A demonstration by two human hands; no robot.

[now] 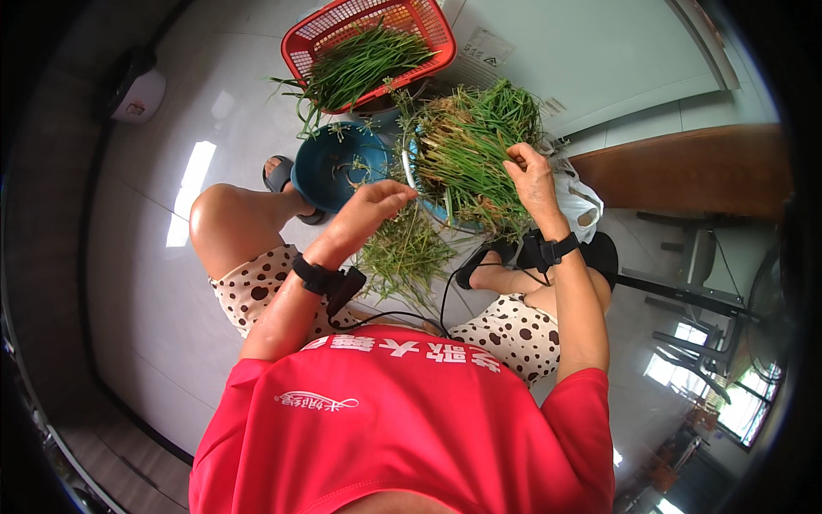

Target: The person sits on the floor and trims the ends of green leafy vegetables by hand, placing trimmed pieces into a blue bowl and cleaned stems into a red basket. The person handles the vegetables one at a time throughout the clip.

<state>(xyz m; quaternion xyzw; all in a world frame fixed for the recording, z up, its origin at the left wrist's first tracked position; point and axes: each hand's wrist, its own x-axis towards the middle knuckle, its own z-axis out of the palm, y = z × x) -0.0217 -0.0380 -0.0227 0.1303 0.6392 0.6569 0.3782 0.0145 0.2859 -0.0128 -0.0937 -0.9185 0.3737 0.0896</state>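
My left hand (383, 200) hovers between the blue plastic basin (308, 173) and the heap of green stalks, thumb and fingers close together; whether a thin stem is between them cannot be made out. My right hand (532, 180) is over the right side of the long, chive-like greens (472, 148), its thumb and forefinger curled near each other; any stalk in them is too fine to tell. The heap, with brownish parts, covers a blue-and-white container (409, 168). Loose trimmings (408, 254) lie on the floor below my left hand. Thin stalks with small flower heads lean by the basin.
A red plastic basket (443, 42) of green stalks (366, 64) stands beyond the basin. A white plastic bag (581, 196) is right of the heap, near a brown wooden panel (681, 170). A bin (142, 96) stands far left. Black cables (443, 302) hang between my wrists.
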